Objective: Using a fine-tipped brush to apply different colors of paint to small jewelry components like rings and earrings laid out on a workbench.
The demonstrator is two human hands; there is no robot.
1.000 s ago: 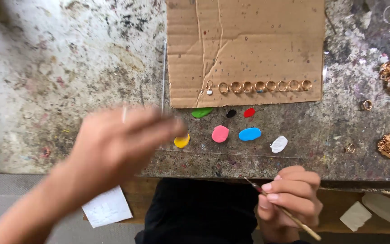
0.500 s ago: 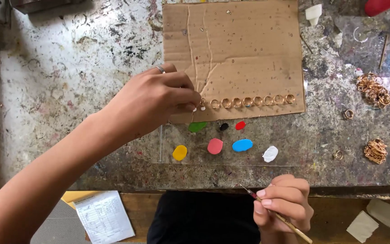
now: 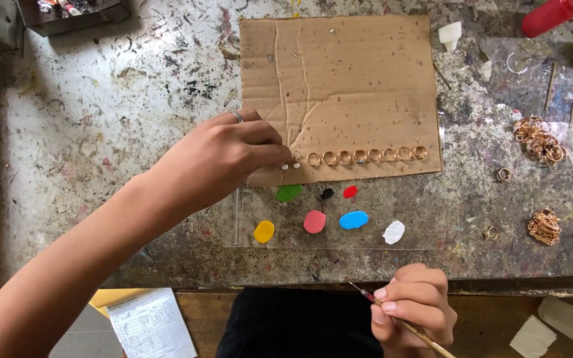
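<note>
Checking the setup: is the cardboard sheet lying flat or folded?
Flat: the cardboard sheet lies spread on the workbench, creased, with rings along its near edge.

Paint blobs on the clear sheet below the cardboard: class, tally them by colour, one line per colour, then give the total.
Green blob: 1
Black blob: 1
Red blob: 1
Yellow blob: 1
Pink blob: 1
Blue blob: 1
White blob: 1
Total: 7

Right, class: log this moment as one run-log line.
left hand: pinching end gold ring on brown cardboard sheet | right hand: holding thin wooden paintbrush
</note>
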